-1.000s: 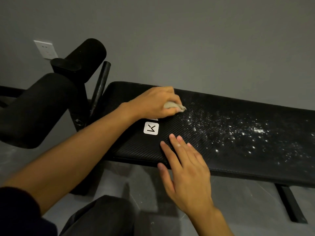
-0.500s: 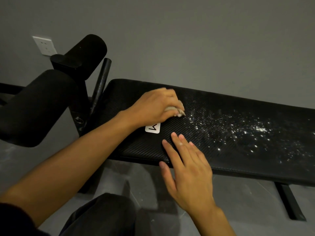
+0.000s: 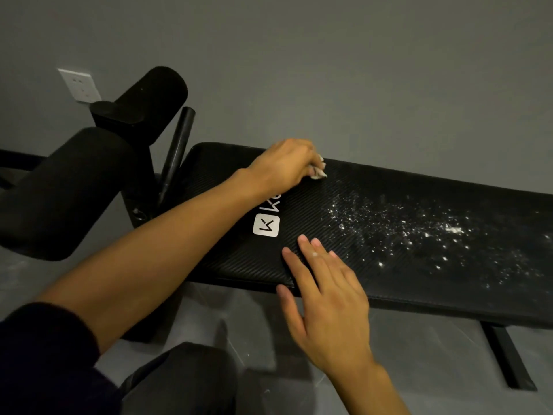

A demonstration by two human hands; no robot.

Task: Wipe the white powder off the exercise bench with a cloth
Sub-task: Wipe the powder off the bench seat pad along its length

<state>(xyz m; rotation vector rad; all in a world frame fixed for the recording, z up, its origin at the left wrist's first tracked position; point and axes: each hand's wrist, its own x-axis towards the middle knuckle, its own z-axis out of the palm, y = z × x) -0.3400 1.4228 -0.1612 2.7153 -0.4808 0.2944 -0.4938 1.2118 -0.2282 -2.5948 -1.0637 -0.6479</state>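
A black ribbed exercise bench (image 3: 305,211) runs from the middle to the right edge. White powder (image 3: 419,235) is scattered over its middle and right part. My left hand (image 3: 284,167) grips a small pale cloth (image 3: 318,172) near the bench's far edge, left of the powder; only a corner of the cloth shows past my fingers. Flat on the near edge of the bench lies my right hand (image 3: 326,298), fingers straight, just left of the powder. A white logo patch (image 3: 266,225) sits between both hands.
Two black foam rollers (image 3: 59,190) and a black post (image 3: 176,157) stand at the bench's left end. A grey wall with a white socket (image 3: 80,85) lies behind. A bench leg (image 3: 508,354) stands on the grey floor at right. My dark-clothed knee (image 3: 179,381) is below.
My left hand has slid with the cloth away from me, from beside the logo to the bench's far edge. The right hand has stayed flat on the near edge.
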